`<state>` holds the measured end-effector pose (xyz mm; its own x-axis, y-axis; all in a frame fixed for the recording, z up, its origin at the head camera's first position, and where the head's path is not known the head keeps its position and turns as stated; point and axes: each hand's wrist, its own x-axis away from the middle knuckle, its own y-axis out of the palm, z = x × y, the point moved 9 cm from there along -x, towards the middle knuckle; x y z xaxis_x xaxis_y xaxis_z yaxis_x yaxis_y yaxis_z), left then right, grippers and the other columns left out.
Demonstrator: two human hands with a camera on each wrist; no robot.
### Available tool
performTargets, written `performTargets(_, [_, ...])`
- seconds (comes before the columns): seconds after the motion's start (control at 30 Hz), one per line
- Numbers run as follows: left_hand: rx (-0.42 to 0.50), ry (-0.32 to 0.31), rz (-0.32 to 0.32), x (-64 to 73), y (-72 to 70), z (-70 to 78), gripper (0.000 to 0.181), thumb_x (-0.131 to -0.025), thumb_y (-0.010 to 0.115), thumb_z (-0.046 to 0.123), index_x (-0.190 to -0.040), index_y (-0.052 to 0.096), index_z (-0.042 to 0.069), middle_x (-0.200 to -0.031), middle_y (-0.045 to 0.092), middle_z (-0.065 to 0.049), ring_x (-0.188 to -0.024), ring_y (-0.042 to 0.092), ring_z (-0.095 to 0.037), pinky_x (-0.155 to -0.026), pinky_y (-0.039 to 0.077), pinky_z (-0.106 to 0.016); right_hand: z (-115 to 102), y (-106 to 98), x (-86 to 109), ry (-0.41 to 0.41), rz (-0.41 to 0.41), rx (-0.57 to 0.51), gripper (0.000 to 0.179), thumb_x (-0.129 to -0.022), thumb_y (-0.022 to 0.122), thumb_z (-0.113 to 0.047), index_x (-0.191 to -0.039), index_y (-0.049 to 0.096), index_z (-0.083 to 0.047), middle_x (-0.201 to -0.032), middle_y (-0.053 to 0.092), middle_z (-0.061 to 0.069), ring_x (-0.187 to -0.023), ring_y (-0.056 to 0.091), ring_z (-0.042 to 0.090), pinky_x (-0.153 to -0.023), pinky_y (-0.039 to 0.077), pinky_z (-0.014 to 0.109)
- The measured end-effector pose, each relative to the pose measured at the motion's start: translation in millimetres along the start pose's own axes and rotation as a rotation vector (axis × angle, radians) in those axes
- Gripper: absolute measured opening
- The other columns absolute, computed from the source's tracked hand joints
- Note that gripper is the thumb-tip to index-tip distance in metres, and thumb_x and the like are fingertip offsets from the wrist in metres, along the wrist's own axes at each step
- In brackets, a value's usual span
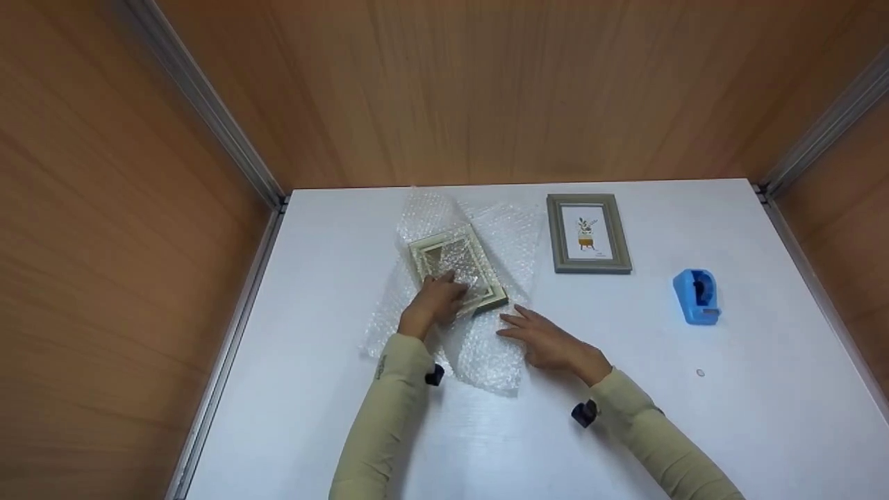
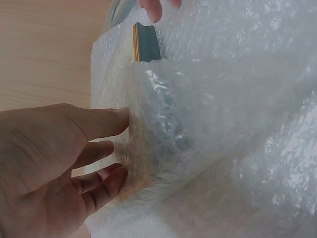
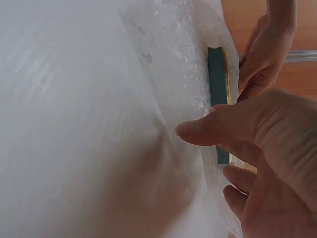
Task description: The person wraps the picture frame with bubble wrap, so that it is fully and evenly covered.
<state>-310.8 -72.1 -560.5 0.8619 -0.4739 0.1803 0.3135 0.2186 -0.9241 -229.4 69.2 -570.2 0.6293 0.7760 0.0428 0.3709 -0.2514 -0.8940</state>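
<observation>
- The cream-and-gold picture frame (image 1: 479, 258) lies slanted on the bubble wrap (image 1: 510, 226), near the back of the white tabletop (image 1: 298, 312); a flap of the wrap covers part of its face.
- One lower corner sticks out past the flap, showing a dark blue-green side with a thin gold edge.
- The left hand (image 1: 437, 300) rests on the wrapped frame, thumb and fingers apart and bent a little, their tips touching the film along its edge.
- The right hand (image 1: 549, 344) is spread, thumb away from the loosely bent fingers, beside the uncovered corner and over the wrap's edge; whether its fingertips touch the frame is unclear.
- Faint reddish marks (image 3: 148, 58), like printing, show near the wrap's edge in the right wrist view; they cannot be read.
- A grey-brown picture frame (image 1: 592, 267) lies face up to the right of the wrap, apart from it. Its print (image 1: 587, 232) shows a plant in a yellow-and-white pot on legs, with a tiny line of writing below, too small to read.
- Further right sits a blue tape dispenser (image 1: 696, 298), with a small ring (image 1: 700, 373) nearer the person.
- The left sleeve (image 1: 382, 417) carries a small dark mark near the cuff, illegible.
</observation>
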Motion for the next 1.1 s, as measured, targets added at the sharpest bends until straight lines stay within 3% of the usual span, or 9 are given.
performTargets(0.2, [0.012,0.019,0.018,-0.8,-0.3,0.1,0.019,-0.095,0.056,0.013,-0.109,0.065,0.005,-0.129,0.058,-0.020,-0.130,0.044,-0.036,-0.100,0.032,-0.052,2,-4,3.4,0.002,-0.011,-0.089,0.046,-0.082,0.066,0.000,-0.127,0.060,-0.004,-0.141,0.050,0.016,-0.137,0.032,0.043,-0.113,0.025,0.055])
performTargets(0.3, [0.019,0.008,0.010,-1.3,0.3,-1.6,0.021,-0.096,0.056,0.014,-0.112,0.065,0.006,-0.132,0.055,-0.020,-0.130,0.043,-0.036,-0.101,0.032,-0.051,5,-10,3.9,0.021,0.010,-0.145,0.034,-0.088,0.065,-0.008,-0.122,0.064,-0.007,-0.136,0.056,0.012,-0.136,0.037,0.040,-0.111,0.029,0.054])
performTargets(0.47, [0.032,-0.029,-0.015,-1.2,1.6,-5.4,0.028,-0.097,0.054,0.016,-0.122,0.063,0.008,-0.143,0.046,-0.020,-0.137,0.036,-0.035,-0.108,0.029,-0.051,6,-20,-0.4,-0.009,0.151,-0.138,0.024,-0.092,0.063,-0.018,-0.114,0.070,-0.011,-0.120,0.067,0.006,-0.125,0.052,0.033,-0.105,0.041,0.048])
performTargets(0.6, [0.041,-0.029,-0.024,-2.0,2.5,-5.2,0.025,-0.097,0.054,0.015,-0.119,0.063,0.007,-0.145,0.043,-0.020,-0.139,0.034,-0.034,-0.110,0.026,-0.053,5,-26,-2.4,-0.051,0.251,-0.112,0.019,-0.090,0.066,-0.018,-0.106,0.073,-0.012,-0.109,0.072,0.003,-0.112,0.062,0.027,-0.098,0.048,0.043])
performTargets(0.9, [0.046,-0.038,-0.022,0.1,1.5,-5.3,0.032,-0.097,0.055,0.018,-0.127,0.062,0.010,-0.147,0.040,-0.022,-0.134,0.038,-0.040,-0.108,0.030,-0.053,9,-26,-6.1,-0.055,0.178,-0.273,0.023,-0.093,0.061,-0.027,-0.107,0.074,-0.012,-0.107,0.072,0.000,-0.104,0.065,0.020,-0.094,0.050,0.040])
performTargets(1.1, [0.049,-0.011,-0.015,0.3,0.2,-3.6,0.030,-0.096,0.055,0.017,-0.124,0.062,0.008,-0.144,0.044,-0.022,-0.139,0.034,-0.036,-0.112,0.023,-0.057,11,-23,-10.0,-0.030,0.188,-0.235,0.022,-0.093,0.062,-0.022,-0.109,0.072,-0.012,-0.107,0.071,0.000,-0.102,0.065,0.019,-0.092,0.050,0.039])
